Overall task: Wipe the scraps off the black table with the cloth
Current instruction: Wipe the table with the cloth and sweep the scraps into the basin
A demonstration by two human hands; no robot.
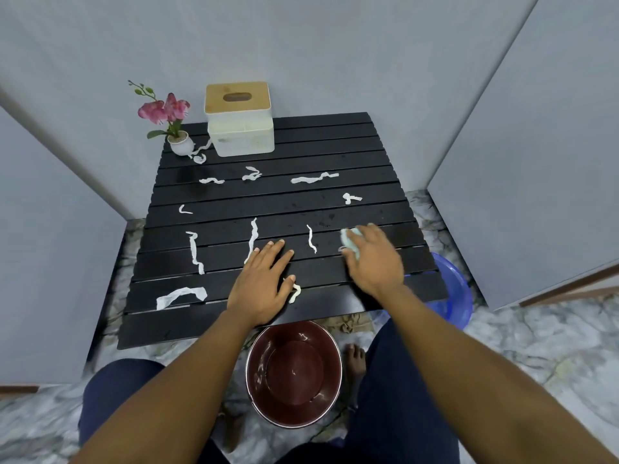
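- The right hand (371, 259) presses a small pale green cloth (351, 241) onto the slatted black table (335, 145) near its right side, fingers curled over it.
- The left hand (263, 279) lies flat, fingers spread, holding nothing, its fingers over the lower end of one white paper scrap (253, 237).
- Scraps lie scattered across nearly every slat, so little looks cleared.
- Thin strips could snag in the gaps between slats during a sideways sweep.
- A sweep toward the near edge may miss the brown basin (294, 371) and litter the floor.
- Far scraps sit beside the flower pot (181, 144) and tissue box (239, 118); a broad stroke could tip the pot.
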